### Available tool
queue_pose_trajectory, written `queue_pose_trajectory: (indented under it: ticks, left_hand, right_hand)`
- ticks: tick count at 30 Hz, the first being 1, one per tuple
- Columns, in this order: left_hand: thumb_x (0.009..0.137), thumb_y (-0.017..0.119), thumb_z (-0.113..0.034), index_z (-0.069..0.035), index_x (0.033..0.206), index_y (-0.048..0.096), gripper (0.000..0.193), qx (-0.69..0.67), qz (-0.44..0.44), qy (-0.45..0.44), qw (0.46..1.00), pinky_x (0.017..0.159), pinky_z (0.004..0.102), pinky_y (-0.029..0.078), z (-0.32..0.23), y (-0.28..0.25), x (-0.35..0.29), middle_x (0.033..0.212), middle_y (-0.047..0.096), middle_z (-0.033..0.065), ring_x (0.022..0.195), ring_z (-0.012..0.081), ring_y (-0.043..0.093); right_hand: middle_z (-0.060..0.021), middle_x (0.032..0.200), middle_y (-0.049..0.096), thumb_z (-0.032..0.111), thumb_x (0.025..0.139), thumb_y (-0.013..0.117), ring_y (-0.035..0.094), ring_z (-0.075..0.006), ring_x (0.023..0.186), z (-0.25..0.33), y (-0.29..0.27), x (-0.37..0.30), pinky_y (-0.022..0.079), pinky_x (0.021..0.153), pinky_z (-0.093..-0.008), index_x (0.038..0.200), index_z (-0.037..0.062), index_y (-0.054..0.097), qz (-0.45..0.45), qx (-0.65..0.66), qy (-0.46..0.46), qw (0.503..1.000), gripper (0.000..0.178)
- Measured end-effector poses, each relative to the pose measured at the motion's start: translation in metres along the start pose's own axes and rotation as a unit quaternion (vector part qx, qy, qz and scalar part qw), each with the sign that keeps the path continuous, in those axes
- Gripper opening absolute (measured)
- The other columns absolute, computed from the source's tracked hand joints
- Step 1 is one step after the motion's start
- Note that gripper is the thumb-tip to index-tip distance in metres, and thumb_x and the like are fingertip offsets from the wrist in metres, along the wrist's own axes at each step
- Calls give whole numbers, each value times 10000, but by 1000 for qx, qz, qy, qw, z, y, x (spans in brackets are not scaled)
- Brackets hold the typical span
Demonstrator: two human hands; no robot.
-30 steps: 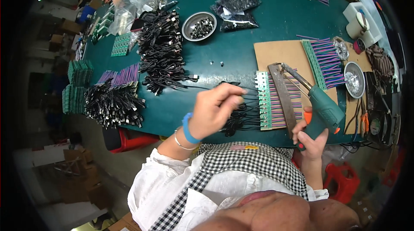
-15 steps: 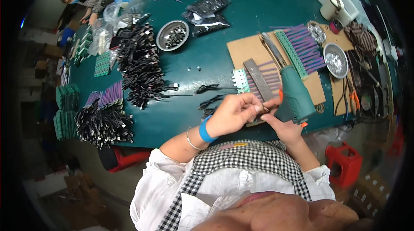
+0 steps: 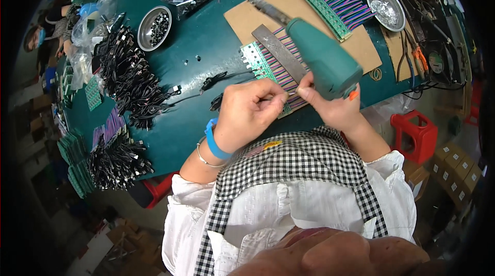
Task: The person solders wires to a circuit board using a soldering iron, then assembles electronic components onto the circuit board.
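My left hand [image 3: 250, 108], with a blue wristband, is closed in a pinch at the near side of a green circuit board panel [image 3: 255, 59]. A thin pale strand [image 3: 292, 92] spans from its fingertips to my right thumb and forefinger. The palm and other fingers of my right hand [image 3: 335, 108] grip a green gun-shaped tool [image 3: 325, 59] with a metal barrel [image 3: 268, 9], pointing away to the upper left. A dark flat metal bar [image 3: 281, 53] lies across the striped ribbon wires [image 3: 287, 40] of the panel, on a brown board [image 3: 237, 18].
A second panel with purple wires [image 3: 319, 8] lies farther right. Metal bowls stand at left [image 3: 154, 28] and right [image 3: 385, 9]. Bundled black cables [image 3: 131, 77] fill the left side. Pliers [image 3: 420, 59] lie at the right. A red stool [image 3: 415, 131] stands beyond the table edge.
The view has shifted, so the table's contents appear farther left and higher. My hands have drawn slightly apart, with the thin strand now visible between them. The green tool stays in my right hand.
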State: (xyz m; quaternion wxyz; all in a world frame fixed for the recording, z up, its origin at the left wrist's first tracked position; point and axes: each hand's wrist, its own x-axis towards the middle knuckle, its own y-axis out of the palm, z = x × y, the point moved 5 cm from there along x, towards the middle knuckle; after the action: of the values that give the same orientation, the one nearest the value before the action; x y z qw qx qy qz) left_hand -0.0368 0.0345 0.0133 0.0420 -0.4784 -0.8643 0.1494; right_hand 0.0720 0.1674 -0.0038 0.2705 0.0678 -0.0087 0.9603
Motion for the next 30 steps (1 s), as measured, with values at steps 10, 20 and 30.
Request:
queue_pose_trajectory:
  ticks: [10, 20, 30]
  left_hand:
    - [792, 653, -10, 29, 778, 630, 48, -81, -4, -85, 993, 503, 171, 405, 12, -6, -1, 624, 595, -13, 565, -4, 471]
    - [783, 631, -19, 24, 797, 650, 49, -137, 27, -122, 983, 542, 189, 434, 20, 3, 1, 642, 611, -4, 585, 12, 498]
    - [779, 658, 0, 15, 748, 661, 34, -41, 94, -66, 992, 501, 168, 358, 7, 0, 1, 645, 579, -46, 577, -6, 440]
  right_hand:
    - [-31, 824, 652, -21, 787, 688, 600, -83, 745, 0, 5, -1, 496, 677, -227, 860, -13, 623, 27, 67, 111, 991, 98]
    - [-25, 822, 649, -2, 794, 691, 592, -84, 733, -9, 10, -1, 492, 662, -230, 877, -2, 628, 31, 74, 96, 992, 104]
    - [-31, 819, 620, 2, 816, 663, 562, -83, 715, -8, 12, 0, 472, 641, -224, 1082, -22, 529, 40, -40, 13, 998, 299]
